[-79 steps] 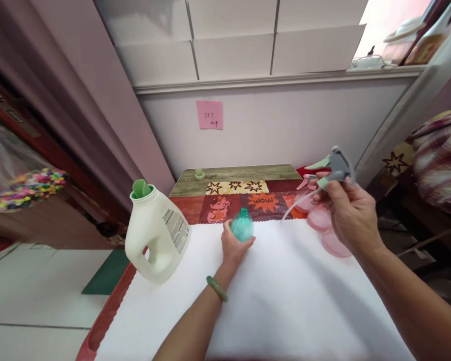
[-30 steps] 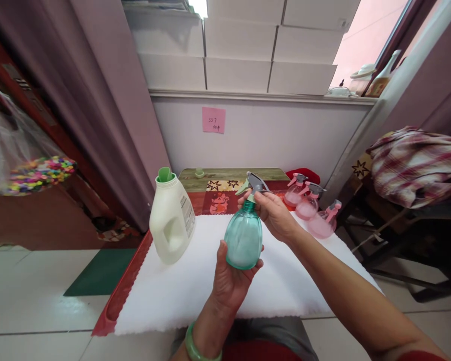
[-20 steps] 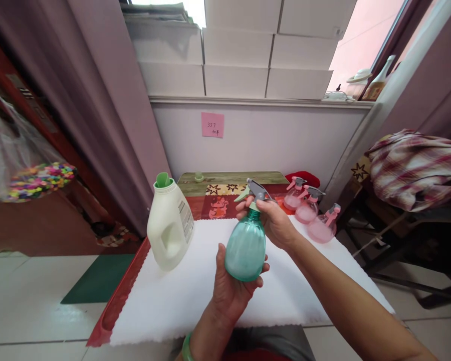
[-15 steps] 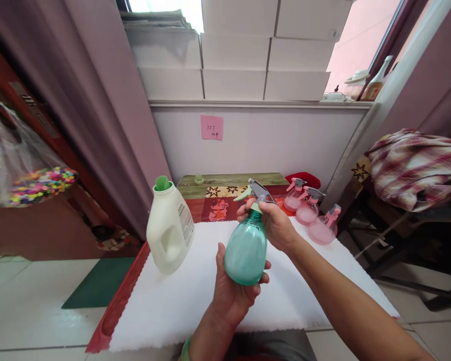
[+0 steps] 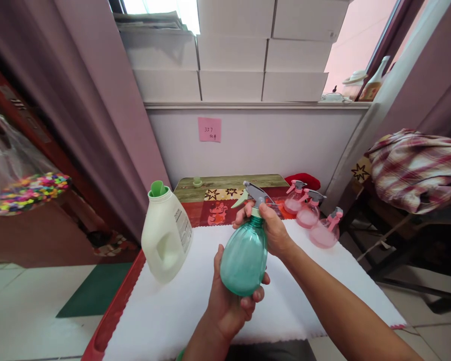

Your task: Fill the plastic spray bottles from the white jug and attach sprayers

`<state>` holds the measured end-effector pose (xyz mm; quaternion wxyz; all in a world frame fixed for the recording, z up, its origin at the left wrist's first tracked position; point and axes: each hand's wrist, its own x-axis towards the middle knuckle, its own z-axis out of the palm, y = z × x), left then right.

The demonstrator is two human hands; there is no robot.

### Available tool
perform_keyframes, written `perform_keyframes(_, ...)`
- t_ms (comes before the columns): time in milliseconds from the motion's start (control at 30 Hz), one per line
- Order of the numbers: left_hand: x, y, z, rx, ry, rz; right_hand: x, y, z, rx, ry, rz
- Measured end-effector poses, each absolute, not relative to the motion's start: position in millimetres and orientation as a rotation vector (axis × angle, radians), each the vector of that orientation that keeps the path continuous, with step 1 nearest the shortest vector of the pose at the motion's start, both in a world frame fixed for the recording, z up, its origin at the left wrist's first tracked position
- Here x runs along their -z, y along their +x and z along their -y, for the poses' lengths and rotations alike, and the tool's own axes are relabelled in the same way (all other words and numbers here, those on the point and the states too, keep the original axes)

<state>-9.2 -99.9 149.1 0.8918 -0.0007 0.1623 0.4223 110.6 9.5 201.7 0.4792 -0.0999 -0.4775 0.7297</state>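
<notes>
A clear green spray bottle (image 5: 244, 260) is held up over the white cloth, tilted a little, with pale liquid inside. My left hand (image 5: 225, 311) cups its body from below, fingers wrapped round the far side. Up at the neck, my right hand (image 5: 276, 230) has its fingers closed round the pale collar of the grey spray head (image 5: 254, 191). The head's light green trigger points left. To the left stands a cream jug (image 5: 167, 243) with a green spout in its open mouth. Three pink spray bottles (image 5: 308, 215) stand at the right.
The white cloth (image 5: 154, 316) covers most of the low table. A small green cap (image 5: 197, 181) sits at its wooden back edge. White boxes (image 5: 231, 85) are stacked on the sill behind. A plaid cloth (image 5: 417, 168) hangs at the right.
The green bottle and both hands have come slightly lower and closer. Both grips stay on the bottle and its collar. The view has shifted slightly.
</notes>
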Motion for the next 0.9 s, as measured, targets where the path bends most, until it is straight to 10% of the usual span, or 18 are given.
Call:
perform_keyframes(467, -152.8, -4.7, 107.5, -1.498, 0.413, -0.842, -201.1, 92.4, 0.0, -1.716, -0.381, 1.080)
perform_keyframes(900, -108.2, -8.7, 101.3, -2.420, 2.255, -1.881, -204.0, 76.6, 31.2, -1.734, -0.509, 0.901)
